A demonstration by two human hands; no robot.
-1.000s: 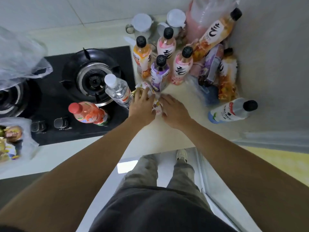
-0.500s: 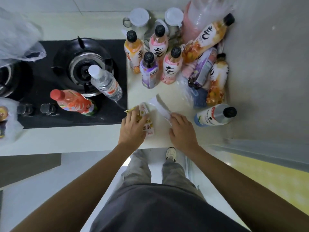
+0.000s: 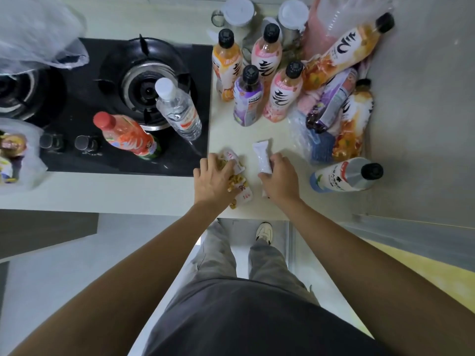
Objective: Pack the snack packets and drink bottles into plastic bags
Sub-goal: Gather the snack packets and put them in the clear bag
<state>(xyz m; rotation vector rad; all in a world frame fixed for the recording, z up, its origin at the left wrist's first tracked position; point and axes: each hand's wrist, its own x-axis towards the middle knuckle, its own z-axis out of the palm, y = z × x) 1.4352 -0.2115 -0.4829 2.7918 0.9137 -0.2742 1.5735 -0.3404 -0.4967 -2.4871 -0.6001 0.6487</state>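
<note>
My left hand (image 3: 214, 179) grips a yellow and white snack packet (image 3: 239, 181) lying on the pale counter near its front edge. My right hand (image 3: 280, 179) holds a white snack packet (image 3: 262, 156) that sticks up from my fingers. Behind them several black-capped drink bottles stand together, among them a purple one (image 3: 248, 97) and a pink one (image 3: 281, 92). More bottles lie in a clear plastic bag (image 3: 303, 140) against the right wall. A white and blue bottle (image 3: 345, 174) lies on its side to the right of my right hand.
A black gas stove (image 3: 120, 98) fills the left. On it lie a clear water bottle (image 3: 178, 113) and a red-capped orange bottle (image 3: 127, 136). A crumpled clear bag (image 3: 38, 39) sits at the far left, a filled bag (image 3: 15, 155) below it. White-lidded jars (image 3: 237, 11) stand at the back.
Both hands have pulled back from the bottle cluster toward the counter's front edge, each with a packet, and they have moved apart. The camera view has shifted downward.
</note>
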